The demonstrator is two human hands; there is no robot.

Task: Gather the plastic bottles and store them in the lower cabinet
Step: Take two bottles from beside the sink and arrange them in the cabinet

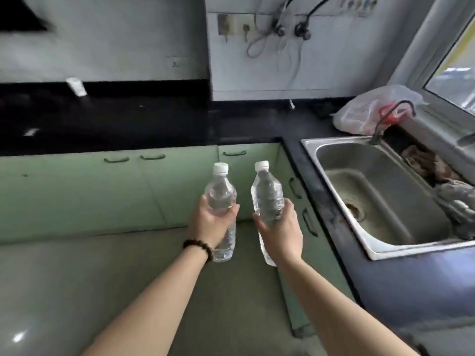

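I hold two clear plastic bottles with white caps, both upright and slightly tilted, in front of the green lower cabinets. My left hand, with a dark bead bracelet on the wrist, grips the middle of the left bottle. My right hand grips the middle of the right bottle. The lower cabinet doors behind the bottles are all closed, with curved handles near their top edges.
A black countertop runs along the back and turns right, where a steel sink is set in. A plastic bag lies at the corner by the window. Cloths lie at the sink's far side. Pale tiled floor lies below.
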